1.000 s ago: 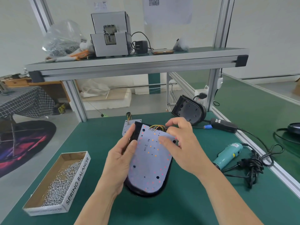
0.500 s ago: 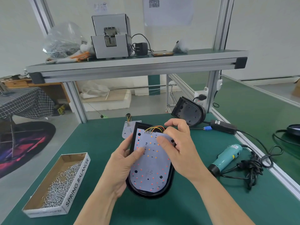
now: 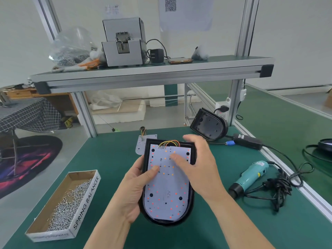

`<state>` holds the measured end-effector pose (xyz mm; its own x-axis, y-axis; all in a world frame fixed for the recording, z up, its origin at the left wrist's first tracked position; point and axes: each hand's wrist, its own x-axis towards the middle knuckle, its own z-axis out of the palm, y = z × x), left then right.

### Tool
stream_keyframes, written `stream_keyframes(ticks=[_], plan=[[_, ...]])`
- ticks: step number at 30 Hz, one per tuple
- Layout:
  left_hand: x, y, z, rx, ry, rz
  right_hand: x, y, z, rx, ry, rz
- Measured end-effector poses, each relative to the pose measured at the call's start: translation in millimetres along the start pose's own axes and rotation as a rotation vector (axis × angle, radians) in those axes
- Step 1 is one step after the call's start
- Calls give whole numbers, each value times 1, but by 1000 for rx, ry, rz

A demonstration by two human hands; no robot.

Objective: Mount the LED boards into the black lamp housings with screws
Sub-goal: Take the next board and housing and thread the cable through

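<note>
Position: the board lies face up inside the black housing, which sits at the centre of the green tabletop. Whether the housing's lower end rests on the surface cannot be told. No screws show in the board's holes, so fixing appears not yet begun.

Hands: apart. The left hand grips the housing's left edge, thumb pressed on the board. The right hand is blurred. Its fingers spread loosely over the top right corner with the thumb on the board, and it clamps nothing that can be seen.

Risks, as judged:
- The wires arch over the housing's top rim. If they slip under the board they could be pinched when it is screwed down.
- The board may not be fully seated. Holes out of line with the posts would let a screw start crooked.
- Once a hand leaves to fetch a screw, the board could shift in the housing.

Surroundings:
- The box of loose screws lies well to the left, within the left hand's side.
- The teal screwdriver lies to the right, its cable tangled beside it. The tangle could drag when the tool is lifted.
- A second board lies just behind the housing, partly hidden by it.
- A second housing leans at the far right, and an adapter lies near it.
- Nothing stands between the hands and either the box or the screwdriver.
</note>
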<state>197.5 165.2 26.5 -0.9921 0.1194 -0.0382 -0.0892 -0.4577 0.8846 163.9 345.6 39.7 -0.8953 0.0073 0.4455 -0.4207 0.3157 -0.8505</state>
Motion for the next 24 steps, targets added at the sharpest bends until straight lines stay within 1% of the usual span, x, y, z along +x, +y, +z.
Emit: stream_keyframes(ticks=[2, 3, 4, 5, 6, 7, 8, 10, 11, 13, 14, 15, 17, 18, 20, 21, 23, 24], plan=[[0, 5, 2, 36, -27, -16, -3, 2, 0, -42, -73, -35], [0, 6, 3, 45, -25, -24, -3, 2, -2, -24, -117, -52], [0, 7, 3, 53, -16, -28, -1, 4, -5, 56, -159, -48], [0, 8, 2, 56, -4, -29, 0, 4, -9, 214, -179, 5], [-1, 9, 1, 58, 7, -27, 2, 6, -13, 414, -183, 111], [-1, 9, 1, 59, 15, -25, 4, 10, -15, 555, -187, 230], [-2, 10, 1, 63, 16, -25, 4, 12, -15, 602, -219, 327], [-4, 11, 1, 68, 2, -35, -1, 15, -11, 561, -330, 472], [-5, 11, 2, 64, -1, -43, -5, 15, -7, 584, -372, 528], [-6, 11, 3, 46, 3, -62, -10, 11, 0, 634, -381, 568], [-7, 10, 4, 32, 1, -66, -13, 10, 3, 628, -369, 569], [-8, 10, 5, 12, -1, -68, -16, 10, 6, 564, -364, 542], [-9, 8, 8, -34, 13, -82, -22, 12, 12, 384, -354, 430], [-10, 7, 9, -53, 28, -92, -26, 15, 15, 354, -344, 397], [-11, 4, 10, -74, 68, -98, -30, 14, 19, 342, -299, 444], [-11, 4, 10, -68, 91, -87, -29, 10, 18, 317, -316, 438], [-11, 5, 7, -25, 124, -46, -26, 9, 14, 148, -418, 304], [-10, 6, 5, -9, 133, -25, -25, 12, 11, 81, -432, 238]])
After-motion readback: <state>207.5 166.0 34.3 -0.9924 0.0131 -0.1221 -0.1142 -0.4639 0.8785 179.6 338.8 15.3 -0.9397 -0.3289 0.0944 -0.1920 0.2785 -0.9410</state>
